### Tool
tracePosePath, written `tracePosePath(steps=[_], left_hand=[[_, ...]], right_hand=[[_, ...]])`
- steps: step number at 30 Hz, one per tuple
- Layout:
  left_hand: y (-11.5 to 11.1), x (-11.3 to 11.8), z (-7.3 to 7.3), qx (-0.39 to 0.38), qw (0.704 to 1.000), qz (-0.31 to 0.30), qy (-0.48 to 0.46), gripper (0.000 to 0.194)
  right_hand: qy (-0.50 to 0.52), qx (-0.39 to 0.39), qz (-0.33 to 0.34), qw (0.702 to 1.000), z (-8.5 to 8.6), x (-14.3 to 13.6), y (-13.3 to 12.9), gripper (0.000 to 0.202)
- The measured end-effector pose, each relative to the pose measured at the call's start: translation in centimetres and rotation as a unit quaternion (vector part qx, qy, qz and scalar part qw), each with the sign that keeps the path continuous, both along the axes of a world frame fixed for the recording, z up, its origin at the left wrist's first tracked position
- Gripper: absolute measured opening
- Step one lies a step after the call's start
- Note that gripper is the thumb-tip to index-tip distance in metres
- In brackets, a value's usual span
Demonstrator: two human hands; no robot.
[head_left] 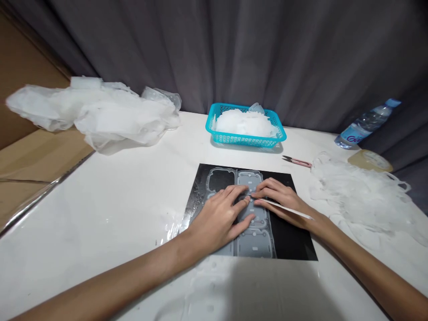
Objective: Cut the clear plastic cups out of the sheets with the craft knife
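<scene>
On a black mat lies a translucent sheet with moulded rounded-rectangle outlines. My left hand rests on the sheet with its fingers spread, thumb and fingertips touching its middle part. From the right, my right hand grips a slim white pen-like tool. The tool's thin tip reaches the sheet right beside my left fingertips; what exactly it touches is too small to make out. Part of the sheet is hidden under my left hand.
Behind the mat stands a turquoise basket filled with white pieces. Small thread snips lie near a pile of clear plastic scraps. A water bottle stands back right, beside a tape roll. White plastic sheets heap at left, near cardboard.
</scene>
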State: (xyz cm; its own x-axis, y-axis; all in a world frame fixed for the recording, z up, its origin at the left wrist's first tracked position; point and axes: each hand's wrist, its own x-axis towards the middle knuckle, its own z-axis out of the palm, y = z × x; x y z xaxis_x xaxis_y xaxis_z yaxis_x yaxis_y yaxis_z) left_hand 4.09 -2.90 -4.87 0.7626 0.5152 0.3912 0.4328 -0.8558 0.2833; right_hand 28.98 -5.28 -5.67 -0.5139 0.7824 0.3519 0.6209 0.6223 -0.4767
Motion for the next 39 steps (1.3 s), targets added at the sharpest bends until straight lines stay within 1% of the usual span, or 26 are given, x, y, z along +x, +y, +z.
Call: tracePosePath(steps=[5, 8, 11, 14, 19, 21, 23, 25, 28, 30, 32, 36, 39], left_hand=[[0.0, 0.1, 0.0, 0.003, 1.0, -0.003, 0.007, 0.027], [0.0, 0.2, 0.0, 0.003, 1.0, 0.0, 0.011, 0.026], [-0.1, 0.3, 0.1, 0.001, 1.0, 0.005, 0.01, 0.026], [-0.2, 0.3, 0.3, 0.0, 1.0, 0.007, 0.021, 0.027], [-0.1, 0.2, 0.5, -0.004, 0.999, -0.012, 0.035, 0.027], [-0.1, 0.2, 0.4, -0.006, 0.999, -0.01, 0.033, 0.027], [-0.1, 0.2, 0.3, -0.008, 0.999, -0.009, 0.035, 0.028], [-0.1, 0.2, 0.3, -0.006, 0.999, -0.008, 0.039, 0.028], [0.0, 0.1, 0.3, -0.004, 0.999, -0.009, 0.04, 0.028], [0.0, 0.1, 0.3, -0.002, 0.999, -0.008, 0.037, 0.028], [0.0, 0.1, 0.3, 0.004, 0.999, -0.01, 0.032, 0.028], [0.0, 0.2, 0.1, 0.028, 0.999, -0.017, 0.032, 0.028], [-0.2, 0.2, 0.1, 0.043, 0.998, -0.008, 0.034, 0.03]], right_hand=[[-0.015, 0.005, 0.011, 1.0, -0.2, 0.2, 0.1, 0.017], [-0.031, -0.003, 0.013, 0.999, 0.0, 0.4, -0.1, 0.016], [-0.048, 0.005, 0.01, 0.999, 0.2, 0.7, -0.3, 0.015], [-0.063, 0.039, 0.003, 0.997, 0.1, 0.8, -0.5, 0.015], [-0.105, 0.149, 0.005, 0.983, -0.8, 0.0, -0.1, 0.013], [-0.119, 0.176, 0.002, 0.977, -0.9, -0.4, 0.1, 0.014], [-0.134, 0.177, -0.013, 0.975, -0.8, -0.5, 0.2, 0.016], [-0.146, 0.16, -0.022, 0.976, -0.6, -0.3, 0.1, 0.017], [-0.164, 0.138, -0.011, 0.977, -0.4, 0.2, -0.3, 0.017], [-0.176, 0.143, -0.004, 0.974, -0.4, 0.4, -0.6, 0.017], [-0.187, 0.165, -0.002, 0.968, -0.5, 0.2, -0.6, 0.018], [-0.226, 0.225, -0.016, 0.948, 0.0, -0.4, -0.1, 0.028], [-0.254, 0.271, 0.013, 0.928, 0.4, -0.7, 0.1, 0.026]])
